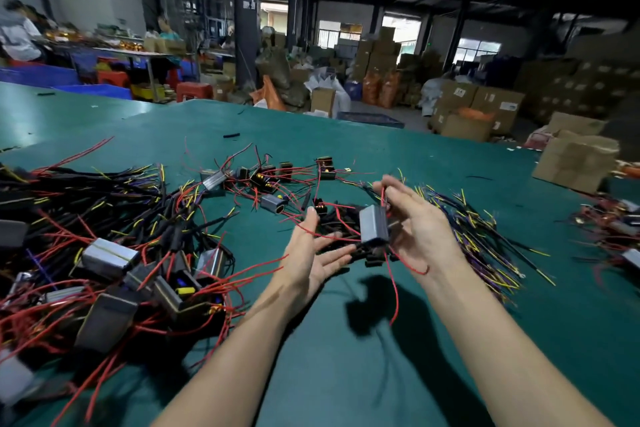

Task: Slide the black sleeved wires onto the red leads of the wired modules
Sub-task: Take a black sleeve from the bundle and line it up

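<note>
My right hand (415, 222) holds a grey boxed module (373, 224) above the green table, with a red lead pinched near its fingertips. Several red leads (394, 274) trail down from the module. My left hand (317, 253) is spread flat with the palm up just left of the module, and red leads lie across its fingers. A small heap of short black sleeves (346, 218) lies on the table behind both hands. Black sleeved wires (478, 229) with yellow and purple tips fan out to the right of my right hand.
A large tangle of modules with red leads (114, 253) covers the left of the green table (329, 357). More loose modules (263, 180) lie at the centre back. A cardboard box (575, 163) stands far right, with another wire pile (613, 222) beside it.
</note>
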Demonstrator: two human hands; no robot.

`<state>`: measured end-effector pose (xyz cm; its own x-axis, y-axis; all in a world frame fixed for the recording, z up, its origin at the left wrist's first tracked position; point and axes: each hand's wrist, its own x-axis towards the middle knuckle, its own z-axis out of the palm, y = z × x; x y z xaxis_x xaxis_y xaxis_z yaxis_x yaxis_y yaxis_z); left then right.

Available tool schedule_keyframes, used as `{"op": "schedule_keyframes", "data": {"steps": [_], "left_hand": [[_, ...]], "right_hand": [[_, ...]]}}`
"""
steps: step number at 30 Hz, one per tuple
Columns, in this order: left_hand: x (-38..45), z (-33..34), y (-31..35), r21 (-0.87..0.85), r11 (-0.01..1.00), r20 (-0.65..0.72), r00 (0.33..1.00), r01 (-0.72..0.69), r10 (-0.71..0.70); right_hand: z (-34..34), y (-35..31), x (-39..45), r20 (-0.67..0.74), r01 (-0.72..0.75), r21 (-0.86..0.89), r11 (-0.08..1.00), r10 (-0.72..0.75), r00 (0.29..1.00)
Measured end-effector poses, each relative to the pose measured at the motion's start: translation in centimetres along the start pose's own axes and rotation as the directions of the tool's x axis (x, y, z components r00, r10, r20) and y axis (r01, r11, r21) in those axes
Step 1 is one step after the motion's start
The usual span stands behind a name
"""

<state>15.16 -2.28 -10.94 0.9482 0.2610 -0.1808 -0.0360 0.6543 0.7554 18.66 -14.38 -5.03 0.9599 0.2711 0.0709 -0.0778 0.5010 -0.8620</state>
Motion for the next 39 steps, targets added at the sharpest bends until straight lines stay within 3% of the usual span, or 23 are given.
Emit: {"op": "schedule_keyframes", "data": {"steps": [3, 6, 10, 13, 15, 16, 17, 18, 19, 20, 21, 22, 23, 25, 27, 34, 39], "left_hand": [[0.1, -0.1, 0.1, -0.082, 0.994, 0.090, 0.994, 0.070, -0.063], [0.5, -0.3, 0.0, -0.056, 0.998, 0.121, 0.992, 0.036, -0.029], [0.7, -1.0, 0.3, -0.194, 0.980, 0.080, 0.996, -0.031, 0.048], [1.0, -1.9, 1.2, -0.344, 0.928, -0.050, 0.990, -0.143, 0.134], [1.1, -1.7, 1.4, -0.227, 0.947, -0.116, 0.972, -0.226, 0.204], [0.9, -1.7, 1.1, -0.028, 0.960, -0.126, 0.953, -0.280, 0.274], [0.7, -1.6, 0.7, 0.258, 0.903, -0.108, 0.919, -0.342, 0.379], [0.5, -1.7, 0.1, 0.551, 0.739, -0.045, 0.870, -0.388, 0.491], [0.2, -1.7, -0.5, 0.766, 0.497, 0.049, 0.808, -0.408, 0.587], [-0.1, -1.6, -0.8, 0.874, 0.246, 0.168, 0.734, -0.420, 0.658], [-0.5, -1.4, -1.0, 0.891, 0.058, 0.291, 0.663, -0.451, 0.689], [-0.9, -1.0, -1.0, 0.863, -0.029, 0.389, 0.627, -0.504, 0.675], [-1.3, -0.6, -1.2, 0.829, 0.016, 0.429, 0.653, -0.560, 0.625], [-2.1, 0.2, -1.6, 0.790, 0.235, 0.425, 0.782, -0.566, 0.456], [-2.3, 0.6, -2.1, 0.802, 0.293, 0.411, 0.836, -0.521, 0.363], [-2.0, 0.2, -1.8, 0.792, 0.287, 0.418, 0.821, -0.539, 0.388], [-2.2, 0.1, -1.7, 0.752, 0.383, 0.423, 0.838, -0.536, 0.343]], "right_hand": [[-1.3, 1.7, -0.7, -0.030, -0.043, -0.129, 0.991, 0.039, 0.999], [-2.0, 3.1, -1.2, -0.018, -0.039, -0.165, 0.986, 0.036, 0.999], [-2.7, 3.6, -1.9, -0.033, -0.049, -0.241, 0.969, 0.043, 0.999], [-3.6, 3.0, -2.0, -0.049, -0.071, -0.328, 0.942, 0.058, 0.997], [-3.8, 2.7, -2.1, -0.063, -0.106, -0.285, 0.953, 0.092, 0.994], [-3.8, 2.7, -2.1, -0.056, -0.116, -0.238, 0.964, 0.106, 0.993], [-3.8, 2.7, -2.1, -0.040, -0.117, -0.198, 0.973, 0.111, 0.993], [-3.8, 2.8, -2.2, -0.021, -0.109, -0.181, 0.978, 0.107, 0.994], [-3.9, 3.0, -2.3, -0.009, -0.090, -0.192, 0.977, 0.090, 0.996], [-3.9, 3.1, -2.3, -0.004, -0.058, -0.222, 0.973, 0.059, 0.998], [-4.1, 3.3, -2.4, -0.004, -0.019, -0.253, 0.967, 0.019, 1.000], [-4.3, 3.5, -2.5, -0.002, 0.017, -0.270, 0.963, -0.018, 1.000], [-4.5, 3.6, -2.5, 0.002, 0.040, -0.268, 0.963, -0.041, 0.999], [-5.0, 3.7, -2.4, 0.006, 0.042, -0.227, 0.973, -0.042, 0.999], [-5.4, 3.6, -2.0, 0.012, 0.015, -0.188, 0.982, -0.013, 1.000], [-6.0, 4.1, -1.8, 0.062, 0.007, -0.359, 0.933, 0.017, 0.998], [-5.9, 3.9, -1.9, 0.095, 0.079, -0.425, 0.902, -0.042, 0.995]]}}
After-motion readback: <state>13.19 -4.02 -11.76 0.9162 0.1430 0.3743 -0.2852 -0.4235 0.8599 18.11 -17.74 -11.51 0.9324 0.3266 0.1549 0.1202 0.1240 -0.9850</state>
